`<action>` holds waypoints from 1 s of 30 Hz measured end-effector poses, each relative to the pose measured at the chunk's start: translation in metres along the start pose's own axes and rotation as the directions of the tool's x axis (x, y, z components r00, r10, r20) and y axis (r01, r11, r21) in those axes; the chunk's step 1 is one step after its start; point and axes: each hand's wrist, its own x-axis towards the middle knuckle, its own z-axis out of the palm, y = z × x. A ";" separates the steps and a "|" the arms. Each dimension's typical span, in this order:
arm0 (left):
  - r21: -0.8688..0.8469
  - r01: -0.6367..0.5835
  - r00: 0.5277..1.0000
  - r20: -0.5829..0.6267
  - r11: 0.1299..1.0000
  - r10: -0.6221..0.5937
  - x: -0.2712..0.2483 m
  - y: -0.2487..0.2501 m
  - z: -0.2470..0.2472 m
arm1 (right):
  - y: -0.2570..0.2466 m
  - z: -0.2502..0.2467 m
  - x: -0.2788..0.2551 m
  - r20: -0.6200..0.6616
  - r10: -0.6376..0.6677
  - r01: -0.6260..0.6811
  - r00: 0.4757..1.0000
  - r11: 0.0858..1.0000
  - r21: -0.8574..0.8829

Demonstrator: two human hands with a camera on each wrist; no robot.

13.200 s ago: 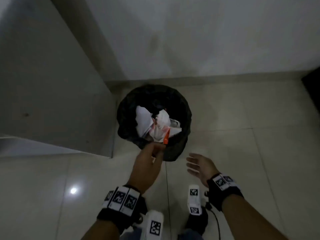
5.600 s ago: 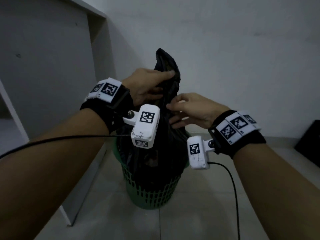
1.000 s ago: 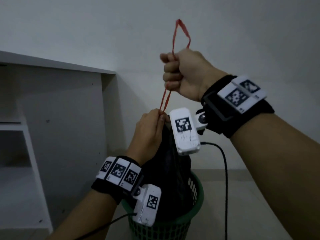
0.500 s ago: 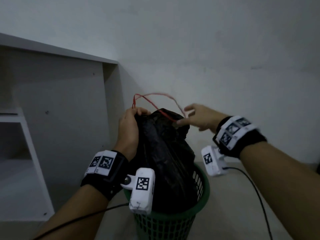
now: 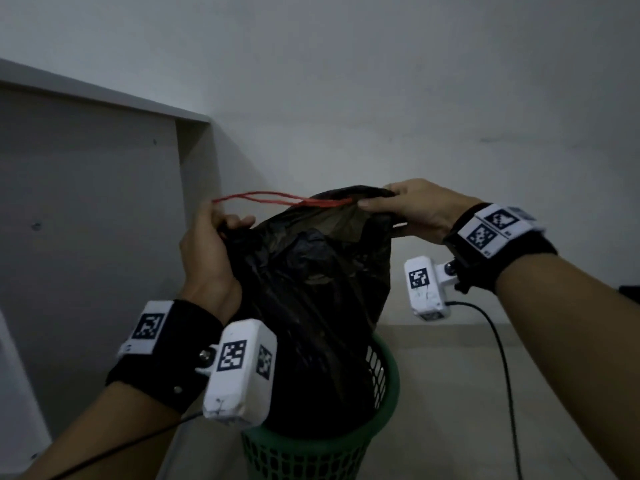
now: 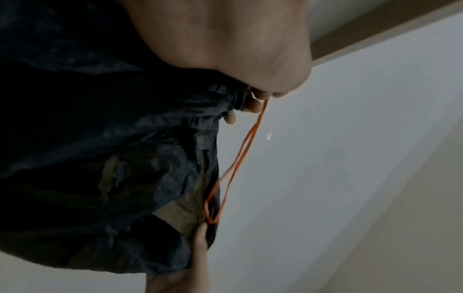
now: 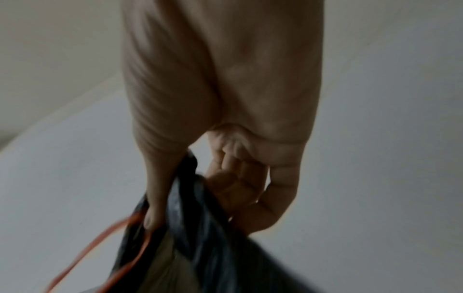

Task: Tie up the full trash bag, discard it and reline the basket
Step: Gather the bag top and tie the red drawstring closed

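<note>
A full black trash bag (image 5: 311,299) stands in a green mesh basket (image 5: 381,403), its top pulled up above the rim. A red drawstring (image 5: 277,198) runs across the bag's mouth from one hand to the other. My left hand (image 5: 211,244) grips the left side of the bag's top together with the drawstring (image 6: 240,154). My right hand (image 5: 401,206) pinches the right side of the bag's rim (image 7: 190,190) between thumb and fingers, where the drawstring (image 7: 105,237) comes out. The bag's contents are hidden.
A grey-white cabinet panel (image 5: 93,216) stands close on the left, against a plain wall (image 5: 381,98) behind the basket. Tiled floor (image 5: 467,393) lies to the right. A dark object (image 5: 630,292) sits at the far right edge.
The right hand, which held the drawstring loop high a second ago, has come down to the right side of the bag's rim. The string now lies nearly level between the hands.
</note>
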 end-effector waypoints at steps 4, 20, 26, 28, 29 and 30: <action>-0.006 0.018 0.997 -0.080 1.000 -0.019 0.004 0.006 -0.002 | 0.001 -0.019 -0.008 -0.003 0.026 -0.026 1.000 0.999 0.019; 0.715 -0.561 0.790 0.613 0.417 0.013 -0.016 -0.026 0.016 | -0.010 0.033 -0.019 0.286 0.011 -0.040 0.958 0.994 0.098; 0.809 -0.541 0.840 0.530 0.228 0.113 -0.019 -0.043 0.021 | -0.012 0.033 -0.028 0.296 -0.055 0.140 0.954 0.951 -0.275; 0.822 -0.519 0.854 0.485 0.234 0.188 -0.016 -0.043 0.019 | -0.009 0.028 -0.025 0.155 -0.137 0.198 0.978 0.836 -0.512; 0.826 -0.509 0.859 0.467 0.243 0.209 -0.016 -0.042 0.018 | -0.008 0.026 -0.024 0.065 -0.208 0.206 0.976 0.782 -0.589; 0.832 -0.489 0.870 0.444 0.261 0.214 -0.015 -0.042 0.019 | -0.006 0.024 -0.023 -0.019 -0.272 0.205 0.962 0.767 -0.608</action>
